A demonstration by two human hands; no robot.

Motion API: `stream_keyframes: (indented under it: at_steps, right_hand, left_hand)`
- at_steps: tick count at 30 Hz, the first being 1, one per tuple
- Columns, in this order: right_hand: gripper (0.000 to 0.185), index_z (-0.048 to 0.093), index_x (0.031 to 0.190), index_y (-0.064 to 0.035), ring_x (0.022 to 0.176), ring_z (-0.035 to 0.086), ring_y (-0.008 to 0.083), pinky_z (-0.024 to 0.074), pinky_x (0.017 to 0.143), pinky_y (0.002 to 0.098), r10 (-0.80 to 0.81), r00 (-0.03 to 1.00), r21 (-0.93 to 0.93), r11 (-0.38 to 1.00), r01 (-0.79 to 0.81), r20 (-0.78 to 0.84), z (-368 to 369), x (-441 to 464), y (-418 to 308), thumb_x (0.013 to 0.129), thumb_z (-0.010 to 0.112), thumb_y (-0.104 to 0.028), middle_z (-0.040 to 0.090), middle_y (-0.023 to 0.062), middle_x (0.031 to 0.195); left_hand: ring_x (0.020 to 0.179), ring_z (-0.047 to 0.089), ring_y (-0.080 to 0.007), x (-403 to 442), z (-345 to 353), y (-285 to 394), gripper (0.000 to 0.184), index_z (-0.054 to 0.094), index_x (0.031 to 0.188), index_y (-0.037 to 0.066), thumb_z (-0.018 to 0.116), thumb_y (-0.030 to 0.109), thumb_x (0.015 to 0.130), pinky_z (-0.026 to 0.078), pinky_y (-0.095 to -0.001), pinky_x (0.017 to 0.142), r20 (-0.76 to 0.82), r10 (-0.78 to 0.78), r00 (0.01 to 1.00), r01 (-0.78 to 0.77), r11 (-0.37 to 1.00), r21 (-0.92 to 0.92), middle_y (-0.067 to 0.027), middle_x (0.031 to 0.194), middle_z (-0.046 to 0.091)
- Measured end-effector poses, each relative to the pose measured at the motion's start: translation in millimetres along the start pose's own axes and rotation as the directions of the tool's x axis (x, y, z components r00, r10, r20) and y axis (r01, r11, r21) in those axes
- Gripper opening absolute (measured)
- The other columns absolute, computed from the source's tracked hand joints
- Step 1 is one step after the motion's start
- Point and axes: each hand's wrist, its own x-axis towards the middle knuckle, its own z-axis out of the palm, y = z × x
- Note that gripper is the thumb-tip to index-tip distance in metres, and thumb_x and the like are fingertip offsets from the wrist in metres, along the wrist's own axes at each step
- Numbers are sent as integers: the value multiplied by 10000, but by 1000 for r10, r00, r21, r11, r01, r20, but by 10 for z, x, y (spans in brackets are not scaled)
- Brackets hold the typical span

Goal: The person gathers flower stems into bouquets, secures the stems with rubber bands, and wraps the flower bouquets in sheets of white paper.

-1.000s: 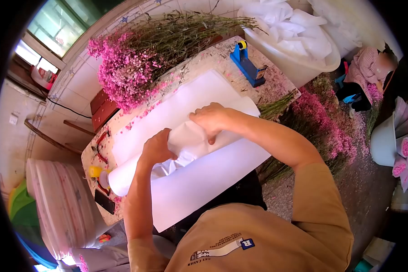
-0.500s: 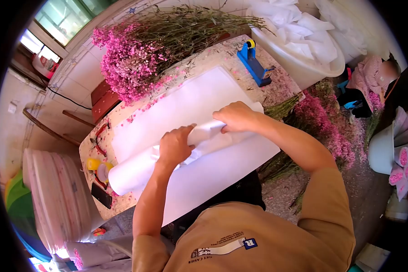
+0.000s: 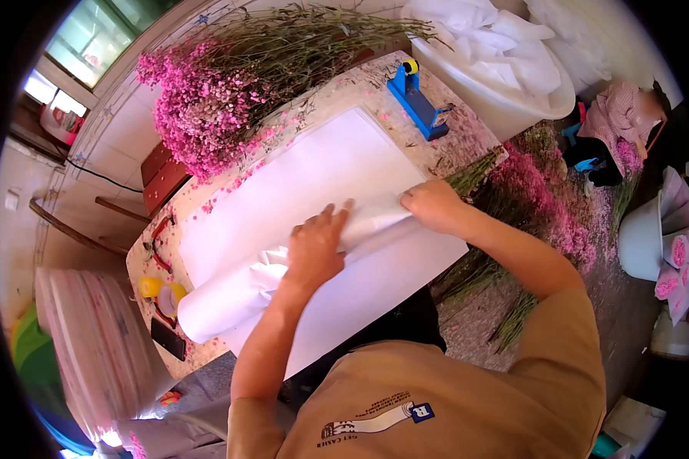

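Large sheets of white paper [image 3: 283, 176] lie on the table, and the top one is bent into a loose roll [image 3: 214, 310] along its near side. My left hand [image 3: 318, 245] rests on the middle of this roll with its fingers stretched out and spread; the paper is crumpled just left of it. At the roll's right end, my right hand [image 3: 434, 206] is closed on the paper, its fingertips partly hidden. A flap of white paper [image 3: 314, 336] hangs over the table's near edge towards my body.
Pink flowers [image 3: 207, 115] with long stems lie along the table's back edge, near a blue tape dispenser [image 3: 417, 99]. A phone [image 3: 168, 339], yellow tape [image 3: 151, 288] and red-handled pliers [image 3: 158, 245] sit at left. Another person [image 3: 620, 122] is at far right.
My left hand has shifted right along the roll and its fingers have opened out flat. My right hand has moved right to the roll's end. The middle of the roll looks smoother.
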Motion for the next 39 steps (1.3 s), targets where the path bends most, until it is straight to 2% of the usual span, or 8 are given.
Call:
stream_keyframes:
  at_steps: [5, 13, 20, 21, 26, 33, 36, 39]
  right_hand:
    - [301, 675, 1050, 38, 1038, 701, 354, 563, 918, 451, -44, 813, -74, 997, 1, -581, 302, -261, -211, 832, 574, -143, 722, 198, 1091]
    - [578, 490, 1398, 77, 1386, 467, 449, 336, 1182, 532, 34, 892, 47, 999, -15, -450, 299, -544, -382, 886, 575, -179, 510, 316, 1438]
    - [484, 519, 1352, 69, 1311, 541, 419, 420, 1121, 494, -64, 898, -27, 998, 58, -436, 357, -304, -87, 907, 549, -119, 577, 295, 1354]
    - [484, 519, 1352, 69, 1311, 541, 419, 420, 1121, 494, -63, 896, -29, 998, 56, -440, 298, -232, -45, 907, 549, -119, 577, 295, 1354]
    - [363, 575, 1221, 60, 1245, 588, 374, 485, 1024, 464, 30, 971, 167, 986, 10, -235, 158, 286, 136, 900, 536, -105, 612, 276, 1294]
    - [554, 502, 1371, 66, 1306, 528, 387, 464, 1043, 487, -87, 870, -55, 996, 68, -485, 290, 231, 144, 882, 614, -171, 587, 256, 1333]
    - [749, 460, 1425, 62, 1312, 514, 390, 454, 1061, 480, -121, 928, 89, 983, 162, -351, 130, 181, 267, 809, 751, -249, 576, 253, 1346]
    - [770, 518, 1295, 40, 1226, 569, 373, 512, 979, 442, -45, 989, 340, 940, -7, 143, -237, 463, 389, 677, 884, -239, 609, 217, 1283]
  left_hand:
    - [1237, 570, -419, -179, 388, 148, 701, 482, 1489, 169, 578, -2, 816, 483, -527, 1011, -204, 215, 955, -146, 940, 308, -200, 1432, 535]
    - [1494, 316, -384, -317, 533, 503, 880, 465, 1525, 242, 811, 490, 755, 245, -699, 1139, -49, 146, 988, -136, 977, 167, -168, 1630, 329]
    - [1428, 405, -355, 100, 462, 370, 802, 476, 1507, 228, 803, 401, 796, 282, -645, 1155, -33, 169, 985, -157, 960, 231, -166, 1567, 401]
    - [1312, 527, -355, 205, 322, 278, 741, 475, 1504, 211, 774, 333, 837, 431, -550, 1086, -24, 236, 971, -223, 944, 243, -188, 1479, 494]
    - [1074, 666, -335, 739, 173, -249, 665, 462, 1512, 211, 687, 169, 888, 585, -414, 844, 101, 276, 956, -269, 960, -74, -169, 1279, 645]
    - [924, 590, -292, 585, 425, -192, 730, 410, 1556, 357, 566, 90, 895, 532, -406, 750, 119, 395, 911, -410, 835, 368, -158, 1406, 528]
    - [986, 577, -323, 497, 504, -107, 704, 415, 1553, 357, 562, 115, 908, 525, -453, 789, 91, 378, 921, -379, 824, 420, -149, 1481, 481]
    - [1096, 555, -372, 363, 648, 14, 676, 427, 1547, 349, 561, 139, 918, 495, -513, 863, 7, 395, 919, -346, 795, 498, -131, 1560, 420]
